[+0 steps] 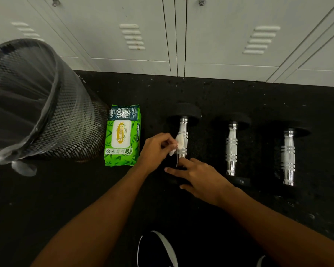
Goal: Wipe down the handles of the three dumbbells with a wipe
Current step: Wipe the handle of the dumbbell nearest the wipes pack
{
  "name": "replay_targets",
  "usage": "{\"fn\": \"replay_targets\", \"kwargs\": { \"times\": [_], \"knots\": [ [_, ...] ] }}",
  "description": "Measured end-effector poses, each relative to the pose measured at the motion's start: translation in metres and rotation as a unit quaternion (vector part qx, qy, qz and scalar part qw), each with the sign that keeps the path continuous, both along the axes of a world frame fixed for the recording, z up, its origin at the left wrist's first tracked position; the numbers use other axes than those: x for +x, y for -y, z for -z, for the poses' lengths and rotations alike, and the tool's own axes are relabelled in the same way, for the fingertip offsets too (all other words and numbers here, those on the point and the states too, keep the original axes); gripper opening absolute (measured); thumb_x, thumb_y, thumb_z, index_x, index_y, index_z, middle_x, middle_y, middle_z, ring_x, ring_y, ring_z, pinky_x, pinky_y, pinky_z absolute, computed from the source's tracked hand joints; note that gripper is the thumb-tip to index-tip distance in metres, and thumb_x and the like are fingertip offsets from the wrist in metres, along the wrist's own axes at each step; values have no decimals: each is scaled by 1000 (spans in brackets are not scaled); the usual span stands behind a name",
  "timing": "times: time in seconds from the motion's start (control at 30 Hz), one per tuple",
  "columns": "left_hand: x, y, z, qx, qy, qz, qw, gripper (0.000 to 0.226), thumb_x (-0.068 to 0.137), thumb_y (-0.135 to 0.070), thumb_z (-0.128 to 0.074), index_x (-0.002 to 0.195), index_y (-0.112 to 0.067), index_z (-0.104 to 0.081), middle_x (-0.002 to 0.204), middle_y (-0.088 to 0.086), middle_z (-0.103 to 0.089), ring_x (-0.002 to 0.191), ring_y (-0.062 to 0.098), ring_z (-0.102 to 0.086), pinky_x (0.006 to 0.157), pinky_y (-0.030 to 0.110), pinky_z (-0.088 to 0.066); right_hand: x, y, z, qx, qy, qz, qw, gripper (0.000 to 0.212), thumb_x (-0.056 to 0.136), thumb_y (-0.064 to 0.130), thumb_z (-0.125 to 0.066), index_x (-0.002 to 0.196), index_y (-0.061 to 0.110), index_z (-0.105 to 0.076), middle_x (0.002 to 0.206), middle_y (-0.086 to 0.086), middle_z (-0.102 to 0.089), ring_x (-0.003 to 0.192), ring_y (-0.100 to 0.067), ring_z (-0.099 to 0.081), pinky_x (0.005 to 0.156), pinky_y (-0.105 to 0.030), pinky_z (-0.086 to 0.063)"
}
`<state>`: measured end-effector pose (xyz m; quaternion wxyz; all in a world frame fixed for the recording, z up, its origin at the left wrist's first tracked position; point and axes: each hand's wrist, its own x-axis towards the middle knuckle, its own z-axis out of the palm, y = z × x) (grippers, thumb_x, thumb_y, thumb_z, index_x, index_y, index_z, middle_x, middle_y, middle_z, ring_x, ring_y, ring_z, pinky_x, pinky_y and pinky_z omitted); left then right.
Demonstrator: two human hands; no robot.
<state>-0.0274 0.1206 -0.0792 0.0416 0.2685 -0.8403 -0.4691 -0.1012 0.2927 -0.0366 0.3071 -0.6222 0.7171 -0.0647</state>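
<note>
chrome handle (pixel 183 128) of the leftmost dumbbell (pixel 185 111) wanted, we judged, wrapping all round: our left hand (pixel 157 149) pinched the wipe (pixel 179 142) there, right hand (pixel 200 177) lay straight-fingered nearby.

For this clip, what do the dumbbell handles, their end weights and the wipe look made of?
Dumbbell handles: polished chrome-like metal, mirror glints, grooved bands. End weights: matte black, probably rubber. Wipe, pinched by the left hand: soft white crumpled sheet, likely nonwoven fibre.

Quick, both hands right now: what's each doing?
Left hand: pinching the wipe against the leftmost dumbbell's handle.
Right hand: open, fingers straight, holding nothing.
</note>
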Motion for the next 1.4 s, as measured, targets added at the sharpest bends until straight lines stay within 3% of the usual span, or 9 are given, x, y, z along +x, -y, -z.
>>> {"fn": "replay_targets", "kwargs": {
  "times": [0.17, 0.3, 0.5, 0.6, 0.73, 0.93, 1.07, 1.2, 1.4],
  "knots": [
    [-25, 6, 1, 15, 0, -44, 999, 7, 87, -16, -71, 84, -18, -64, 84, -7, -66, 70, -1, -60, 67, 13, -47, 0, 4, 0, -1, -2, -15, 1000, 67, 96, 35, -54, 150, 41, -16, 145, 0, -29, 118, -20, -42, 96, -37, -46],
    [-33, 3, 3, 2, 5, -61, 998, 7, 89, -18, -66, 94, -21, -64, 101, -3, -64, 86, 5, -63, 79, 22, -51, 0, 4, 1, -1, 0, -14, 1000, 67, 96, 35, -54, 150, 41, -16, 146, 0, -29, 119, -20, -41, 96, -37, -46],
    [-40, -14, -6, 41, 48, -139, 988, 28, 81, -50, -70, 88, -23, -67, 95, -10, -65, 85, 3, -62, 70, 12, -43, 0, 4, 1, -5, 3, -14, 1000, 66, 96, 35, -54, 150, 40, -16, 146, 0, -28, 119, -20, -41, 96, -37, -45],
    [-32, -16, -4, 5, 45, -146, 988, 19, 81, -38, -74, 82, -20, -68, 86, -6, -68, 75, 5, -65, 71, 22, -52, 0, 3, 2, -9, 6, -9, 1000, 66, 95, 35, -54, 150, 40, -17, 148, 0, -27, 120, -19, -41, 97, -37, -44],
    [-18, -25, -9, 34, 63, -142, 987, 12, 80, -26, -77, 79, -17, -69, 77, -7, -71, 71, 2, -67, 66, 10, -49, 1, 0, 5, -18, 8, 3, 1000, 69, 93, 34, -58, 150, 38, -19, 147, -1, -31, 120, -20, -43, 98, -38, -44],
    [10, -33, -10, 60, 118, -132, 982, 9, 82, -25, -75, 78, -20, -69, 77, -7, -73, 71, 2, -67, 62, 6, -45, 2, -3, 5, -26, 30, 51, 998, 72, 90, 32, -64, 150, 28, -26, 148, 1, -35, 122, -21, -46, 98, -36, -43],
    [-2, -37, -8, 64, 118, -168, 977, 11, 86, -23, -70, 78, -18, -63, 72, -1, -71, 69, 12, -65, 66, 24, -48, 4, -1, 6, -33, 32, 53, 998, 70, 89, 33, -64, 149, 28, -29, 143, 3, -40, 120, -19, -47, 97, -34, -43],
    [-24, -32, -6, 64, 118, -197, 971, 10, 92, -22, -63, 84, -18, -58, 80, 3, -70, 80, 18, -65, 72, 30, -49, 5, -1, 8, -34, 32, 58, 997, 71, 89, 33, -65, 149, 30, -28, 146, 3, -38, 122, -18, -46, 98, -34, -44],
    [-53, -17, -9, 55, 94, -207, 972, 9, 95, -24, -58, 88, -18, -57, 87, 4, -69, 90, 22, -63, 70, 26, -41, 6, 0, 8, -34, 25, 53, 998, 71, 91, 35, -61, 151, 30, -23, 144, 2, -38, 124, -17, -44, 100, -35, -43]
  ]
}}
